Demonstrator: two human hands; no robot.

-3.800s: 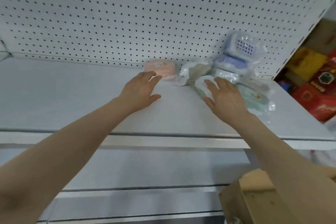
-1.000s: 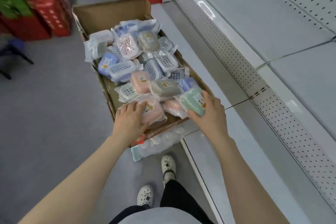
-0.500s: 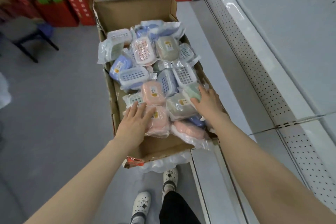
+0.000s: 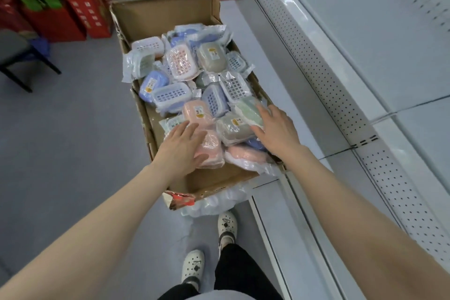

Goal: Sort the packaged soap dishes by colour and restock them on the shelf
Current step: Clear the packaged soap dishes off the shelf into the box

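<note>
A cardboard box (image 4: 155, 17) on the floor holds several plastic-wrapped soap dishes in pink, blue, green and grey. My left hand (image 4: 183, 147) lies with straight fingers over a pink packaged soap dish (image 4: 211, 151) at the near end, thumb along its near side. My right hand (image 4: 278, 130) rests flat with spread fingers on a green packaged soap dish (image 4: 247, 109), next to a grey one (image 4: 230, 129). Another pink dish (image 4: 246, 154) lies below my right wrist. Neither hand has lifted anything.
White metal shelving (image 4: 365, 31) with perforated panels runs along the right, its lower ledge (image 4: 272, 214) beside the box. Red and green cartons (image 4: 73, 12) are stacked at the far left near a dark chair (image 4: 14, 51). My feet (image 4: 209, 251) stand just behind the box.
I have turned from the shelf down to the box. A second ago my right hand gripped the green dish; now it lies in the box under flat fingers. My left hand stays on the pink dish.
</note>
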